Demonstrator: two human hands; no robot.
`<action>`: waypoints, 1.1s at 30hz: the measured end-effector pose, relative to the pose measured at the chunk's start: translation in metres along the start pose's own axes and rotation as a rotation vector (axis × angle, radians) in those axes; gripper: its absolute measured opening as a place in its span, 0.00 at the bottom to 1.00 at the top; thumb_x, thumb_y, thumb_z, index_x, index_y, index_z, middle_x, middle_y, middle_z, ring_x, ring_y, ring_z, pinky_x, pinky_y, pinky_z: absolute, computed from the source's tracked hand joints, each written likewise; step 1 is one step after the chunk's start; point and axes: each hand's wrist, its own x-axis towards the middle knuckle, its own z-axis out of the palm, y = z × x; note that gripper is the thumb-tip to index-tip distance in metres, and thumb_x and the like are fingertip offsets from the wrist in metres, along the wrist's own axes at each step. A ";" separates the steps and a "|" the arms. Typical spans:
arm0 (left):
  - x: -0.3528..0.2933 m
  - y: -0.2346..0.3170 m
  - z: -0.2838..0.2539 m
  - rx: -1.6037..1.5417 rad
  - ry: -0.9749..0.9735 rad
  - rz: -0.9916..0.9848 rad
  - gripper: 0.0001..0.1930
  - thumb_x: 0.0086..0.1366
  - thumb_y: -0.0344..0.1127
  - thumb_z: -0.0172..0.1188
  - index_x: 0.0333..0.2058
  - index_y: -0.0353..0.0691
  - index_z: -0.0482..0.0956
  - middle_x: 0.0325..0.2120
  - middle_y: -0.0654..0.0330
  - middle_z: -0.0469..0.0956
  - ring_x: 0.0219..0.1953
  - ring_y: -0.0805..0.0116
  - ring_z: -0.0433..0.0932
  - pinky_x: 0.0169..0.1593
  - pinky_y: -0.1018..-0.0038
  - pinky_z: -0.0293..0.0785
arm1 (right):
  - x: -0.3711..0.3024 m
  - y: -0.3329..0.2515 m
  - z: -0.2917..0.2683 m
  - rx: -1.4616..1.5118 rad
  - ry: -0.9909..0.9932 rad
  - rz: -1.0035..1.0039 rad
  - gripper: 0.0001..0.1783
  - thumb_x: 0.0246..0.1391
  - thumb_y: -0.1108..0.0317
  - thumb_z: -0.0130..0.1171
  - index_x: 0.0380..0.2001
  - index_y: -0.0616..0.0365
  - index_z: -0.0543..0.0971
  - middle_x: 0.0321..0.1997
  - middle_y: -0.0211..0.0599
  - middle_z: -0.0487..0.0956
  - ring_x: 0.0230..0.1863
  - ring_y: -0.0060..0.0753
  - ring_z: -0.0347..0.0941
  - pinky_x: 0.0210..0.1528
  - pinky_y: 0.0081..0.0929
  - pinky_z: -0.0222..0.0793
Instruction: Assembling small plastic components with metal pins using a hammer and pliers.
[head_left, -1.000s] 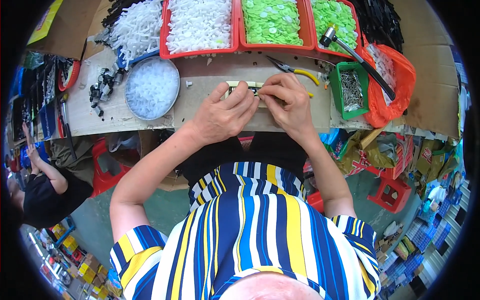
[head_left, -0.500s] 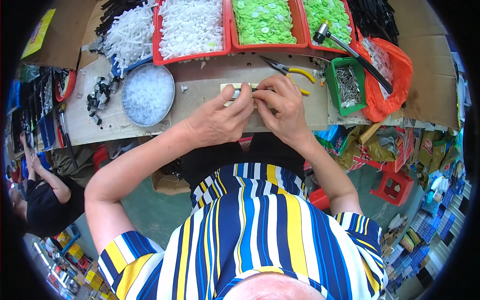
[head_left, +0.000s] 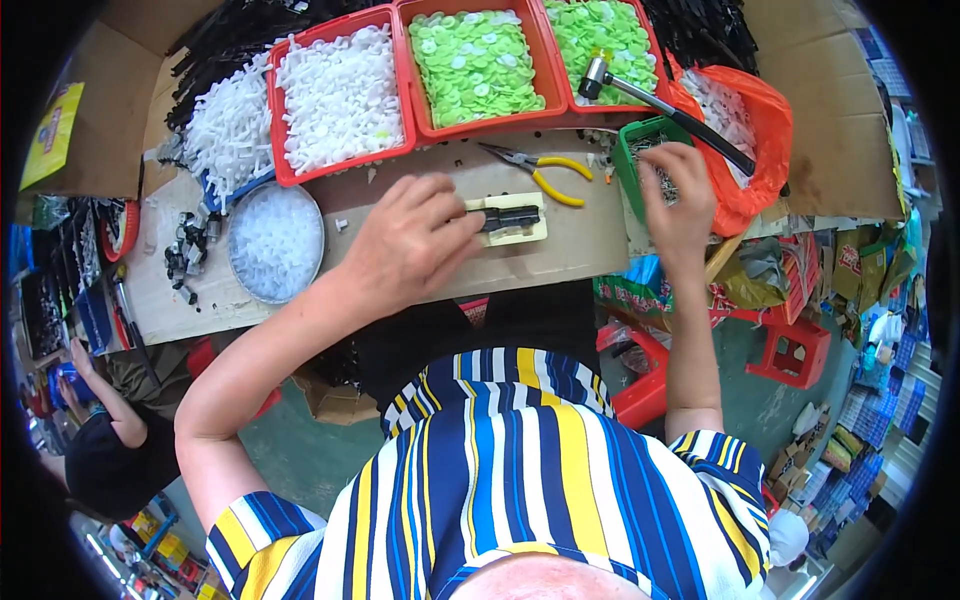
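My left hand [head_left: 412,240] rests on the workbench [head_left: 580,250], its fingertips pinching a small black part [head_left: 507,217] that lies on a pale cream block [head_left: 524,235]. My right hand [head_left: 677,195] is off to the right, fingers spread over a small green bin [head_left: 630,160] of tiny metal pieces. Whether it holds any piece is hidden by the fingers.
Along the back stand red trays of white parts [head_left: 338,92] and green discs [head_left: 474,62], with another tray of green discs [head_left: 600,35]. A hammer [head_left: 660,100], yellow-handled pliers [head_left: 545,170], a round tin of clear pieces [head_left: 273,242] and an orange bag [head_left: 755,140] surround the work spot. Another person [head_left: 100,440] sits lower left.
My right hand has left the block and swung right to the green bin. My left hand stays on the black part.
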 end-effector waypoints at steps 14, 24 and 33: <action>0.194 -0.091 0.046 0.337 0.177 0.049 0.03 0.52 0.30 0.64 0.26 0.38 0.83 0.30 0.56 0.78 0.42 0.56 0.74 0.45 0.60 0.72 | 0.003 0.042 -0.006 -0.152 -0.161 0.083 0.07 0.48 0.73 0.64 0.32 0.61 0.81 0.33 0.43 0.77 0.39 0.49 0.75 0.40 0.44 0.70; 0.212 -0.103 0.069 0.387 0.043 0.043 0.02 0.47 0.29 0.63 0.22 0.38 0.80 0.25 0.55 0.80 0.41 0.54 0.77 0.40 0.55 0.71 | 0.011 0.047 -0.009 -0.118 -0.140 0.069 0.04 0.51 0.73 0.62 0.30 0.62 0.79 0.30 0.43 0.78 0.35 0.48 0.77 0.36 0.42 0.71; 0.220 -0.094 0.067 0.593 -0.061 0.060 0.04 0.52 0.30 0.58 0.26 0.39 0.80 0.27 0.56 0.82 0.41 0.56 0.78 0.39 0.54 0.73 | 0.004 0.041 -0.020 -0.001 -0.136 0.203 0.05 0.53 0.74 0.62 0.31 0.64 0.78 0.28 0.43 0.77 0.28 0.40 0.78 0.32 0.34 0.71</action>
